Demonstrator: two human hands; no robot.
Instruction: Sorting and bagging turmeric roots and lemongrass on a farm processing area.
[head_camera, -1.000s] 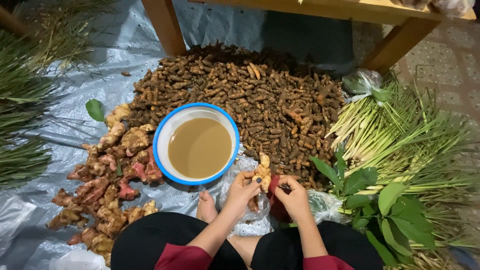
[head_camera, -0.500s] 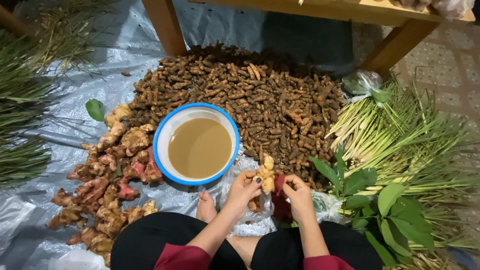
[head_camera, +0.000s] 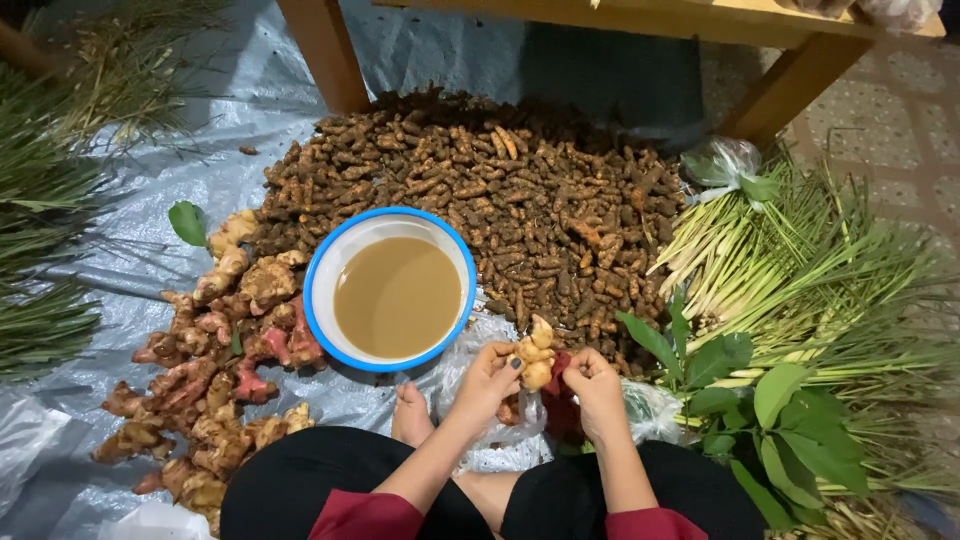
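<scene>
While both grip, ginger root (head_camera: 534, 356) betw. left hand (head_camera: 487, 380) & right hand (head_camera: 597, 390).

A knobbly, pale yellow-tan piece of ginger root (head_camera: 535, 358) stands roughly upright between both hands, just in front of the blue-rimmed basin. Its lobes are lumpy and branching, the skin lighter than the dark roots heaped beyond. It is held off the ground above a crumpled clear plastic bag (head_camera: 500, 425).
</scene>
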